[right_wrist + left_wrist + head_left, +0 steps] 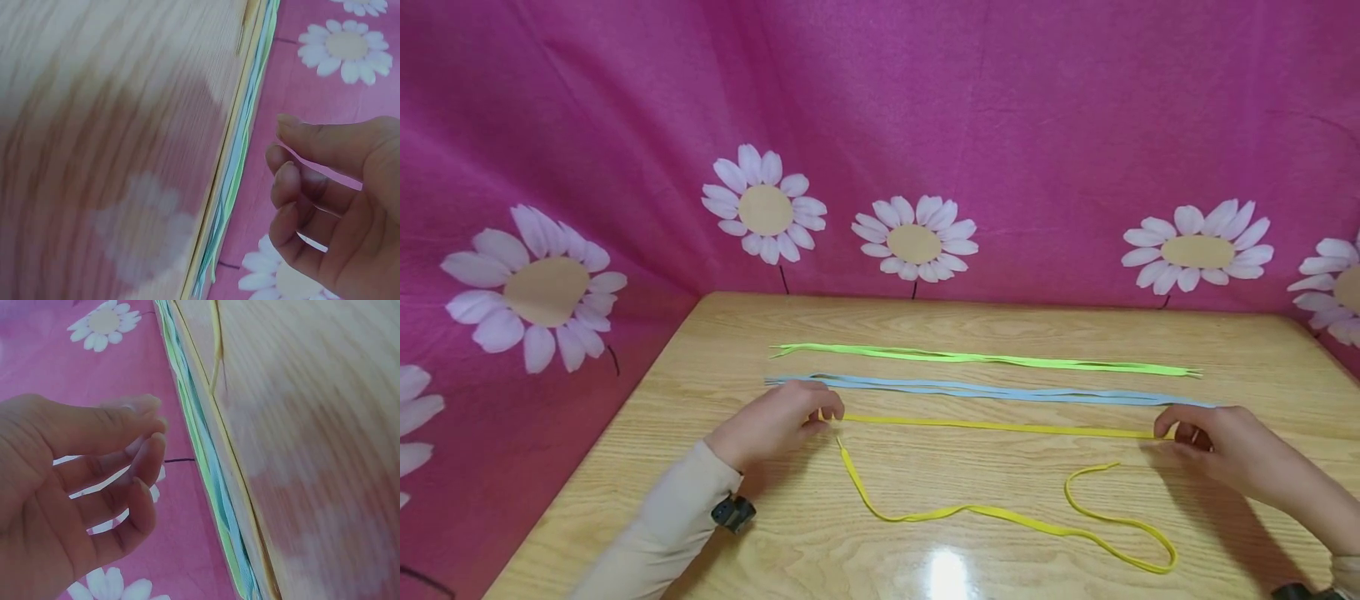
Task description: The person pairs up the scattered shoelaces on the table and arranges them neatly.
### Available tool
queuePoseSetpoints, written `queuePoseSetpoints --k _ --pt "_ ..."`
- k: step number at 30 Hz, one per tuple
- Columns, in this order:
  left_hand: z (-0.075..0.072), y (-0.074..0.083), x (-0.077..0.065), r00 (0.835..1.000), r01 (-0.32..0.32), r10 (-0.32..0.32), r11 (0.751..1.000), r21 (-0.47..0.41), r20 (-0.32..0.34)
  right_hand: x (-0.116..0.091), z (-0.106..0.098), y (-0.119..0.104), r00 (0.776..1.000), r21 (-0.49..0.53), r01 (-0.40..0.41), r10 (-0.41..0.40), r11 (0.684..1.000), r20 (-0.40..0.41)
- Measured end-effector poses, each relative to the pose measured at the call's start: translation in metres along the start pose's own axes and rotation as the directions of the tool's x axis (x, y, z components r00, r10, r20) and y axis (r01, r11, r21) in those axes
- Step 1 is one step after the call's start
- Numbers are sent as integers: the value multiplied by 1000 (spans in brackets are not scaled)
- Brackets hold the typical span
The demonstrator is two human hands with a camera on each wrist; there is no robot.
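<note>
A yellow shoelace [970, 426] lies stretched straight across the wooden table, parallel to a pair of light blue laces [940, 390]. My left hand [778, 421] is over its left end, and my right hand [1232, 446] over its right end. Both wrist views show loosely bent fingers with nothing between them: the left thumb [106, 428] is close to the index fingertip, the right thumb [325, 142] apart from it. Nearer me, a second yellow shoelace [955, 510] curves loosely, one tip just below my left fingers and the right part bent into a hook.
Bright green laces [970, 358] lie straight beyond the blue ones. The wooden table [805, 550] ends at a pink cloth [1037, 108] with large white daisies, which hangs behind it and on the left. A black wrist camera [733, 512] sits on my left sleeve.
</note>
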State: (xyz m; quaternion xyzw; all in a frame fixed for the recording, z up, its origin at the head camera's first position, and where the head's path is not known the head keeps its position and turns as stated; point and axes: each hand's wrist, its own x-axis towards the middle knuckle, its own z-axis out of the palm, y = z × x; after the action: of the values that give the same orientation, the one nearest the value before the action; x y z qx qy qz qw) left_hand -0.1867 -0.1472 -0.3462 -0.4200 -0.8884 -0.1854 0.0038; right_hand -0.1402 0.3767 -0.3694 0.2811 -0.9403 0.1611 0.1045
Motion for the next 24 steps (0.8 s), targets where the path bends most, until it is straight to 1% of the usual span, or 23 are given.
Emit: queuePoseSetpoints --k 3,5,9,15,18,24 --pt "1 4 2 1000 0 0 1000 5 11 5 4 -6 998 -6 47 -47 999 -35" --pt "3 5 3 999 13 -13 1000 9 31 8 7 -8 995 1 89 -88 996 -40" --pt "7 6 4 997 31 -31 1000 3 68 13 15 -14 990 48 138 -137 989 -19" --pt "13 4 5 996 6 -5 1000 -14 89 18 23 -21 987 124 158 -162 980 24" --pt "15 2 5 995 -5 9 999 -44 103 20 26 -24 985 146 161 -169 976 44" --pt "19 -1 7 994 -5 11 998 -61 108 22 30 -25 981 149 163 -176 975 76"
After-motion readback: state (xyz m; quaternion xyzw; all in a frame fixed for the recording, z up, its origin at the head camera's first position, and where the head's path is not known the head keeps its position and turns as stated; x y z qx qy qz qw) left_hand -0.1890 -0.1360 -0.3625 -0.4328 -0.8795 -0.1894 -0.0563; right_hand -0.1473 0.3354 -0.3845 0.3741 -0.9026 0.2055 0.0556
